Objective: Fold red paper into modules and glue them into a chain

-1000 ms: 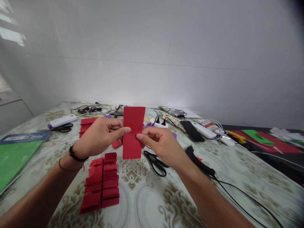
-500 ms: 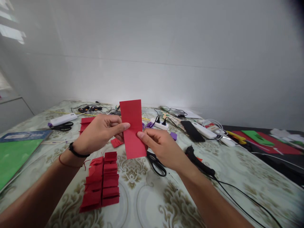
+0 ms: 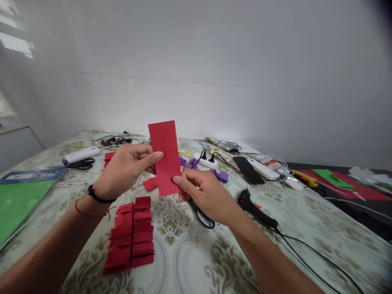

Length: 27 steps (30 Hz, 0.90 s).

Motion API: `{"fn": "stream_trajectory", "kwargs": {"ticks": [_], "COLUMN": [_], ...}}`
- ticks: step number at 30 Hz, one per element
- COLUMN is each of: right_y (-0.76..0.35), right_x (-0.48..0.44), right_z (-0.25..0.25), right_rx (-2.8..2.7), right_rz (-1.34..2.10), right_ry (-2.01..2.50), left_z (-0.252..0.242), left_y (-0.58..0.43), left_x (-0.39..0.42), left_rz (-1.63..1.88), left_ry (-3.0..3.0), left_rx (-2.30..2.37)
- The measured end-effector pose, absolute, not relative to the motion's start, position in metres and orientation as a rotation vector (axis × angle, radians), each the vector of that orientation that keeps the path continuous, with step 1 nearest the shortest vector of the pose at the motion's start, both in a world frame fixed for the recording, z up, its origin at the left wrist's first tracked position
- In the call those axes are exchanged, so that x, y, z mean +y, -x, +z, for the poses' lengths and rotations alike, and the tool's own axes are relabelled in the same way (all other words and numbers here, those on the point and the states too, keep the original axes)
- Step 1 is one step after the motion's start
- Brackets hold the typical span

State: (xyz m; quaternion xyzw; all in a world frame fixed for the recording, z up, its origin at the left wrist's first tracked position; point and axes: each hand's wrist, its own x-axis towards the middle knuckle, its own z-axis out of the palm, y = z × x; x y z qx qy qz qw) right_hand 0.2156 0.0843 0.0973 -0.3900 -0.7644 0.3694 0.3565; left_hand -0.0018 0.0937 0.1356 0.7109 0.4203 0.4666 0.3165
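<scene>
A flat red paper strip (image 3: 166, 157) is held upright above the table, tilted slightly to the left. My left hand (image 3: 130, 165) pinches its left edge, thumb on the near face. Lower down, my right hand (image 3: 203, 190) grips the right edge near the bottom corner, with its thumb in front. Below my left hand, folded red paper pieces (image 3: 131, 237) lie in two columns on the patterned tablecloth. Another small red piece (image 3: 150, 184) lies behind the strip. Black-handled scissors (image 3: 202, 215) rest under my right hand, their blades hidden.
A black glue gun (image 3: 257, 209) with its cord lies at right. Behind are a white power strip (image 3: 206, 160), purple paper pieces (image 3: 223, 176), a black phone (image 3: 248, 169) and a white power bank (image 3: 263, 168). More scissors (image 3: 81, 163) and a green sheet (image 3: 23, 200) are at left.
Both hands have shifted the red paper strip a little up and to the left. My right hand has slid nearer the strip's bottom corner.
</scene>
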Motion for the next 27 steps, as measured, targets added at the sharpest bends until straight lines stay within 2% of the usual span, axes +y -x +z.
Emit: {"fn": "stream_trajectory", "kwargs": {"ticks": [3, 10, 19, 27], "right_y": [-0.2156, -0.2194, -0.2194, -0.2222], "right_x": [0.0852, 0.0880, 0.0889, 0.0866], "right_z": [0.0967, 0.0963, 0.0975, 0.1023], "right_rx": [-1.977, -1.890, -1.811, -1.895], "right_rz": [0.884, 0.952, 0.892, 0.801], "right_ry": [1.009, 0.894, 0.821, 0.836], "left_z": [0.1348, 0.1314, 0.1272, 0.1318], "left_y": [0.0015, 0.0008, 0.0012, 0.0035], "left_x": [0.0934, 0.0947, 0.0942, 0.0935], "left_rz": [1.253, 1.222, 0.833, 1.042], "left_ry": [-1.850, -1.813, -1.958, -1.957], "left_rx": [1.114, 1.076, 1.078, 1.029]}}
